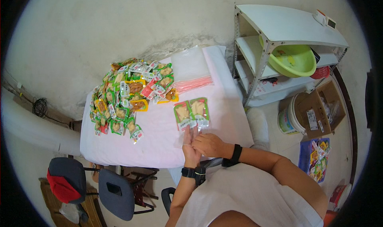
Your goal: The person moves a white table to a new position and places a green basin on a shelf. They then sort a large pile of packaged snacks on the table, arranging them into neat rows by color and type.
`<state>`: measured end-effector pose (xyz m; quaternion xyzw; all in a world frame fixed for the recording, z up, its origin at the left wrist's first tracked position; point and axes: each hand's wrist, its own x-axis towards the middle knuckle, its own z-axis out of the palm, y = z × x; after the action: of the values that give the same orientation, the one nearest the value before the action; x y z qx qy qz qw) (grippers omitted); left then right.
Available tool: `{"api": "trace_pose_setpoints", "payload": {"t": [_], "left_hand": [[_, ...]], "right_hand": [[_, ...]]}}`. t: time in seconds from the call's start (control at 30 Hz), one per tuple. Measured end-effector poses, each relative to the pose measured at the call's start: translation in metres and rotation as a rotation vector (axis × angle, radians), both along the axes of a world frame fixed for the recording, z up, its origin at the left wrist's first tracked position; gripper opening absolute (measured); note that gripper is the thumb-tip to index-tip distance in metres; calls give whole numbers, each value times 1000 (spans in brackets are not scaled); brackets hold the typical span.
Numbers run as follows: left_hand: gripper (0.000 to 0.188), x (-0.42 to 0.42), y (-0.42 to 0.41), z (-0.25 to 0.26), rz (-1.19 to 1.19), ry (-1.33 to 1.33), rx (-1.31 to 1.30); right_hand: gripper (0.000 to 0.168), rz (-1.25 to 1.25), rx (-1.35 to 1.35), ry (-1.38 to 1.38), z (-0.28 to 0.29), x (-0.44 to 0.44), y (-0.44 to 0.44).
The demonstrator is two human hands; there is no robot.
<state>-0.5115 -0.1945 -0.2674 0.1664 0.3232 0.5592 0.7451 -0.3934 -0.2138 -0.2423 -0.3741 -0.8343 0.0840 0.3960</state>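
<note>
Two clear-windowed food packets (191, 111) with red and green borders lie side by side on the cloth-covered table in front of me. Clear plastic film (180, 140) shows around their lower ends. My left hand (191, 149) reaches in from below, its extended fingers at the lower edge of the packets. Curled over the left palm is my right hand (209, 144), its fingertips close to the film. Whether either hand grips the film is hidden by the overlap. Further up lies a stack of clear plastic bags (191, 65) with pink edges.
A large heap of sealed food packets (119, 92) covers the table's left part. To the right stands a metal-framed shelf (287, 23) with a green basin (294, 61). On the floor are a bucket (287, 119), a cardboard box (317, 116) and a blue crate (305, 164). Chairs (115, 191) stand lower left.
</note>
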Motion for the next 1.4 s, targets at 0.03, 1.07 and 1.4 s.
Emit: {"api": "trace_pose_setpoints", "payload": {"t": [0.03, 1.07, 1.4], "left_hand": [[45, 0, 1, -1, 0, -5, -11], [43, -51, -30, -3, -280, 108, 74], [47, -104, -50, 35, 15, 1747, 757]], "right_hand": [[9, 7, 3, -15, 0, 1, 0], [15, 108, -125, -51, 9, 14, -3], [22, 88, -303, -363, -24, 50, -22]]}}
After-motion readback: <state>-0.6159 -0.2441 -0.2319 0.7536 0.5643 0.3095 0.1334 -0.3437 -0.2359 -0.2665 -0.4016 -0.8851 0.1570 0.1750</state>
